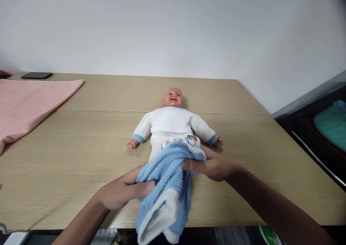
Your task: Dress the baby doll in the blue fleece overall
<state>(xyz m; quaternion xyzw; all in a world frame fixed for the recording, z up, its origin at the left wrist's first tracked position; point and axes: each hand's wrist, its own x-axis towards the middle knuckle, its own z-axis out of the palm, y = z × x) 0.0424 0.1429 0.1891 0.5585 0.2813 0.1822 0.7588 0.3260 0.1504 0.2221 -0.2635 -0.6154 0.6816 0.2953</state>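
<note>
A baby doll (173, 98) in a white top and white trousers with blue cuffs lies on its back on the table, its arms spread. In front of it, over its legs, I hold up a blue terry baby garment (164, 169) with white cuffs at its lower end and a printed white patch at its upper end. My left hand (127, 191) is closed on the garment's left side, thumb on top. Gripping the other side higher up is my right hand (211, 164), its fingers partly behind the cloth. The garment hides the doll's lower legs.
A pink cloth (32, 104) lies on the left part of the wooden table (89, 144). A dark flat phone-like object (37, 75) rests near the back left edge. Beyond the right edge stands a black item with teal cloth (331, 124). A white wall rises behind.
</note>
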